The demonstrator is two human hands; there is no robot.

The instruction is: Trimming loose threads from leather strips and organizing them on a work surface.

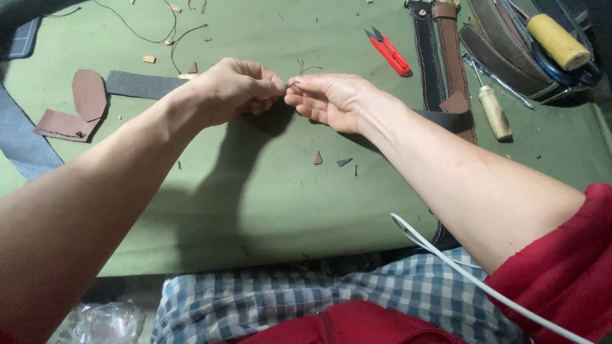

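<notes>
fingertips [278, 86] of both hands pinched together at centre of bench, clamped on thin dark thread [299, 71]; loose end curls up just above the pinch. whether a needle sits in the pinch: cannot tell, too small.

left hand [233, 89] knuckles up, thumb and forefinger closed on thread. right hand [331, 99] palm partly up, thumb and forefinger closed on same thread, other fingers loosely curled. hands touching at the tips.

largest to smallest around them:
- green cutting mat [255, 191] covering whole work surface, hands hovering over its upper middle.
- long grey strap [19, 140] at far left edge, running diagonally.
- two stitched leather straps, one black, one brown [440, 51], upright in frame, right of right hand; black band passing under right wrist.
- dark brown leather tool roll [503, 57] at upper right, holding yellow-handled tool [558, 41].
- grey abrasive strip [140, 85] just left of left wrist.
- brown leather offcuts, rounded shape [86, 102], well left of left hand.
- wooden-handled awl [494, 108] lying beside brown strap.
- red thread snips [389, 51] above right hand, apart from it.
- small triangular scraps, brown and dark [319, 159], on mat below hands.
- white cord [446, 261] crossing lap, lower right.
</notes>
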